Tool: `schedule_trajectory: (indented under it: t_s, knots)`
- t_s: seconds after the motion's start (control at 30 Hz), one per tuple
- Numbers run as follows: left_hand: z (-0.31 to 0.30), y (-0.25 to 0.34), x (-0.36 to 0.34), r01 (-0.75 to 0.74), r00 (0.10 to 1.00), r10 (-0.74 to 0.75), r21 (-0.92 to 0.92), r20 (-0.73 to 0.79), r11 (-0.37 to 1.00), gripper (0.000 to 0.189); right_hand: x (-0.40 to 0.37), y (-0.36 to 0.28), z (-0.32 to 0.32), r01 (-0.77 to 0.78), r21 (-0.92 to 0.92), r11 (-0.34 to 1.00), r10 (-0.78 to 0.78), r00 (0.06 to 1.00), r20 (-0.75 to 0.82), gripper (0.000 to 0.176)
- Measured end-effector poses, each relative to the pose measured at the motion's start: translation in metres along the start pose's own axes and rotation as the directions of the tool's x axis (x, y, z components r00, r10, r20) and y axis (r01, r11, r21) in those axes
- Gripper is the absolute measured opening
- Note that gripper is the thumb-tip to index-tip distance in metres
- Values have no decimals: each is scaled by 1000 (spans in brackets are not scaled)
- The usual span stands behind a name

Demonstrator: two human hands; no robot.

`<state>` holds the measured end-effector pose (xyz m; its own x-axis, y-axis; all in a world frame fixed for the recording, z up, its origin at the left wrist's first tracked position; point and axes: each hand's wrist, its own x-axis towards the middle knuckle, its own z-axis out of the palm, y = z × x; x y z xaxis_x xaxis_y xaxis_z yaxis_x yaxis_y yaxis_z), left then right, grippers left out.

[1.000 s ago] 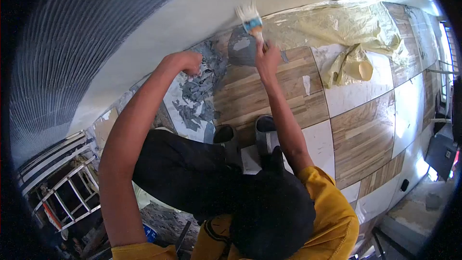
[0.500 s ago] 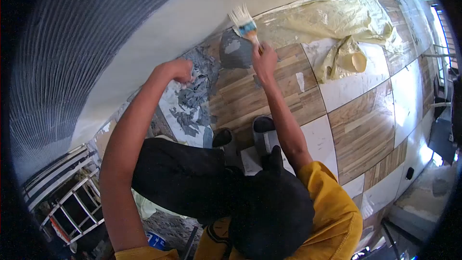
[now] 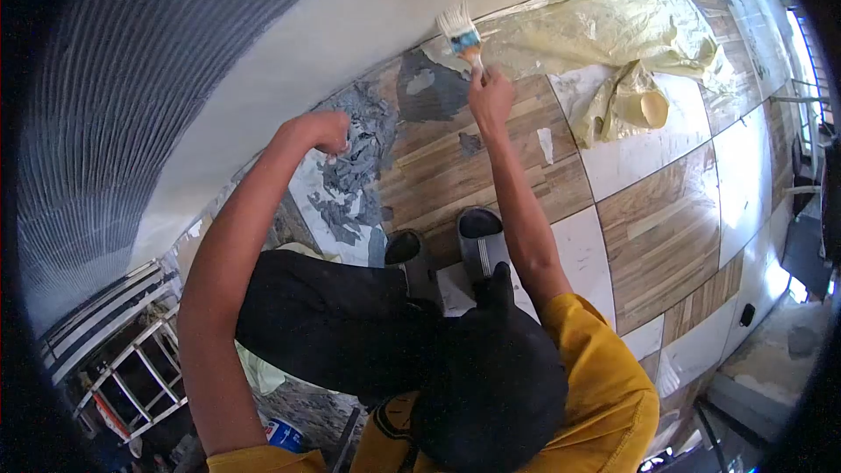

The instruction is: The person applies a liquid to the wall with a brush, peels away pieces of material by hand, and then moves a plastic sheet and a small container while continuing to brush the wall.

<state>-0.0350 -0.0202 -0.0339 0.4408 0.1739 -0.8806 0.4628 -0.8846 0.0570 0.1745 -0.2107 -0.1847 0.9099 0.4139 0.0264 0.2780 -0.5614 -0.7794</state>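
My right hand (image 3: 491, 98) grips the handle of a wide paintbrush (image 3: 461, 33). Its pale bristles point up toward the base of the white wall (image 3: 350, 26), beside a crumpled yellowish plastic sheet (image 3: 596, 31). My left hand (image 3: 328, 132) is closed near the wall's foot, at the edge of a heap of grey scraps (image 3: 361, 144); what its fingers hold, if anything, is hidden. A dark grey patch (image 3: 429, 92) lies on the wood-look floor below the brush.
Ridged grey material (image 3: 131, 79) covers the upper left. A white metal ladder-like frame (image 3: 144, 377) is at the lower left, near a blue container (image 3: 283, 434). My feet in dark slip-on shoes (image 3: 480, 241) stand on the tiles. A yellowish round piece (image 3: 653, 109) rests on the plastic.
My right hand and the brush have moved slightly right and up along the wall's foot, uncovering more of the grey patch. My left hand has hardly moved.
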Motion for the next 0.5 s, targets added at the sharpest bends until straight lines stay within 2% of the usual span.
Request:
schedule_trajectory:
  t_s: [0.07, 0.1, 0.17, 0.2, 0.27, 0.3, 0.37, 0.4, 0.47, 0.5]
  knots:
    - [2, 1, -2, 12, 1000, -12, 8, -14, 1000, 32, -12, 11, -7, -84, 44, 995, 83, 996, 17, 34]
    - [0, 1, -4, 16, 1000, -16, 5, -15, 1000, 32, -19, 8, -16, -81, 47, 996, 80, 997, 20, 34]
    - [-3, 3, -11, 4, 1000, -4, -37, -1, 999, 33, -28, -10, -43, -59, 244, 968, 77, 995, -68, 32]
    - [0, -1, -8, 8, 1000, -8, -38, -2, 999, 33, -24, -25, -55, -57, 247, 967, 75, 995, -66, 32]
    - [11, -10, 2, 23, 1000, -23, 5, -16, 1000, 34, -20, -54, -73, -21, 263, 965, 12, 999, 35, 33]
    - [12, -12, 6, 22, 1000, -22, 7, -12, 1000, 34, -18, -62, -69, -25, 263, 965, 16, 999, 35, 33]
    - [8, -15, 12, 32, 999, -33, 68, 12, 997, 35, -1, -78, -53, 164, 309, 937, -139, 985, -101, 34]
    - [5, -12, 11, 31, 999, -32, 70, 8, 997, 35, 4, -74, -44, 166, 310, 936, -140, 984, -106, 34]
    - [-3, 0, 9, 38, 999, -37, 34, -9, 999, 37, 4, -53, -18, 75, 129, 989, -71, 997, -29, 33]
    - [-3, 1, 9, 41, 999, -41, 36, -18, 998, 37, 0, -41, -11, 82, 133, 988, -78, 996, -35, 33]
